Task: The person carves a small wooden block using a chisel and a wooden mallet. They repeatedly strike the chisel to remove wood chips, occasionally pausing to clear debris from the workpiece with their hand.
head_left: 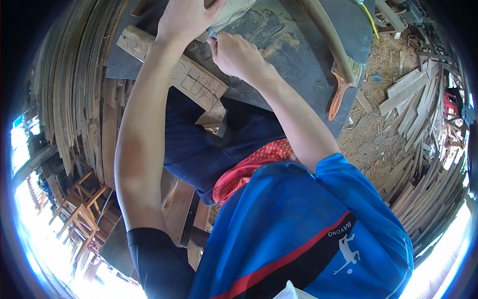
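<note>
At the top edge my left hand point(185, 20) lies against a pale wooden piece point(235, 12), its thumb stretched along it. Its other fingers are cut off by the picture's edge. My right hand point(240, 56), just nearer and to the right, is closed round a small tool point(212, 34) whose blue-grey end shows by the thumb. The tool's kind is hard to make out; it is close to the wooden piece's near edge. Under my left forearm lies a plank point(196, 85) with dark dotted marks, slanting over the near edge of the dark tabletop point(298, 79).
A flat brush point(337, 94) with a wooden handle lies at the table's right edge, beside a long curved wooden piece point(326, 32). Sawdust point(276, 42) covers part of the top. Stacked boards point(74, 74) stand left; scrap wood point(411, 87) litters the floor at right.
</note>
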A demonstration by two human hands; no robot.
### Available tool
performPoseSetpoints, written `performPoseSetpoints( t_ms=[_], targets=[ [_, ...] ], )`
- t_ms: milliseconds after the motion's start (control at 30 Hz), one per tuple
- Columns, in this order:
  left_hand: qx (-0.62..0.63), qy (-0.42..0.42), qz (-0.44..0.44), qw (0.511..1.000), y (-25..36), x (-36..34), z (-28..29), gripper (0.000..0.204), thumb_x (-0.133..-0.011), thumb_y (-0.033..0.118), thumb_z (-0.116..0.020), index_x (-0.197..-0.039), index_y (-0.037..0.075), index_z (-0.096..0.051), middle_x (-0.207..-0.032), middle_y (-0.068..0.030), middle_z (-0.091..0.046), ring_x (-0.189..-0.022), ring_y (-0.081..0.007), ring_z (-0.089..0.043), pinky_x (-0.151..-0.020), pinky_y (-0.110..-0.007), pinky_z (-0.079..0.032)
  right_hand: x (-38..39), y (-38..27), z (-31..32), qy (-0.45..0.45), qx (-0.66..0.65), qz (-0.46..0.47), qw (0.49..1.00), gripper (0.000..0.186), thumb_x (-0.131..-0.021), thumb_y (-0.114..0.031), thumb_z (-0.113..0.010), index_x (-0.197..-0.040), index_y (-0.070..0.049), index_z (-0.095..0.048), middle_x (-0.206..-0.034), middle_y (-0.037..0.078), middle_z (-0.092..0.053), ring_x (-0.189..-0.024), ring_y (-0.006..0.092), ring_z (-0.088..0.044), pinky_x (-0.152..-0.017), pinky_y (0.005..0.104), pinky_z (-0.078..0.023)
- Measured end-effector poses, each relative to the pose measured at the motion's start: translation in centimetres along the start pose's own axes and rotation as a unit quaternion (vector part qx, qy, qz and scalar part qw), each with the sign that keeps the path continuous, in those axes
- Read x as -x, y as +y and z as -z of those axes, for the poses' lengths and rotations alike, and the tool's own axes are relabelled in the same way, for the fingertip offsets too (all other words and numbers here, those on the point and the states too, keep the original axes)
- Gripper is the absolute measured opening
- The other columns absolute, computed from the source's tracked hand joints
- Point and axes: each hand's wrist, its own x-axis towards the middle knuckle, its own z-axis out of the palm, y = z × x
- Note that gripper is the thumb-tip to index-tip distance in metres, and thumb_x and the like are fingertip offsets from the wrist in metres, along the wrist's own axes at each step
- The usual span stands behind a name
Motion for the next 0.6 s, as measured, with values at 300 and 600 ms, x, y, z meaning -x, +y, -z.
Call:
performPoseSetpoints(
  t_ms=[300, 600],
  targets=[
    [0.017, -0.014, 0.046, 0.999, 0.7, -0.3, 0.2, 0.029, -0.090, 0.025, -0.074, -0.107, 0.002, -0.065, -0.099, -0.0197, -0.071, -0.092, -0.0370, -0.070, -0.078, -0.043, -0.056, -0.1, 0.1, 0.0, -0.003, -0.011, 0.001, 1.000, 0.044, -0.106, -0.034, -0.043, -0.093, 0.003, -0.064, -0.082, 0.025, -0.070, -0.082, 0.0423, -0.071, -0.076, 0.0513, -0.058],
    [-0.004, -0.029, 0.068, 0.997, 0.5, -0.1, 0.4, 0.032, -0.092, 0.030, -0.071, -0.108, 0.003, -0.065, -0.098, -0.0205, -0.071, -0.093, -0.0384, -0.070, -0.078, -0.043, -0.056, 0.1, -0.7, 1.0, -0.019, -0.018, -0.009, 1.000, 0.042, -0.105, -0.031, -0.046, -0.095, 0.004, -0.066, -0.085, 0.026, -0.071, -0.084, 0.0430, -0.072, -0.078, 0.0514, -0.058]
  ],
)
